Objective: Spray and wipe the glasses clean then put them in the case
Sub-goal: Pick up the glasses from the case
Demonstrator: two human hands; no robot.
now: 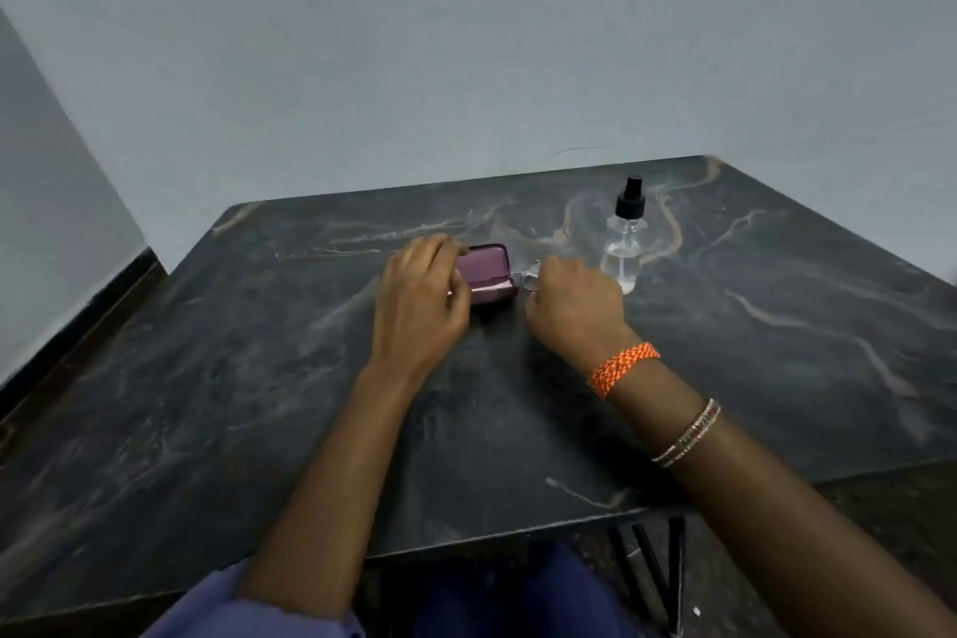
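A purple glasses case (489, 272) lies on the dark marble table (259, 378), its lid slightly raised. My left hand (422, 298) grips the case's left end, fingers curled over the lid. My right hand (572, 308) is just right of the case, fingers curled round thin-framed glasses (528, 279); only one lens rim shows at the case's right end. A clear spray bottle (624, 241) with a black nozzle stands upright behind my right hand, apart from it. No cloth shows.
The table sits in a corner against grey walls (466, 42). Its right edge drops off near the bottle's far side. Black chair or table legs (652, 575) show below the front edge.
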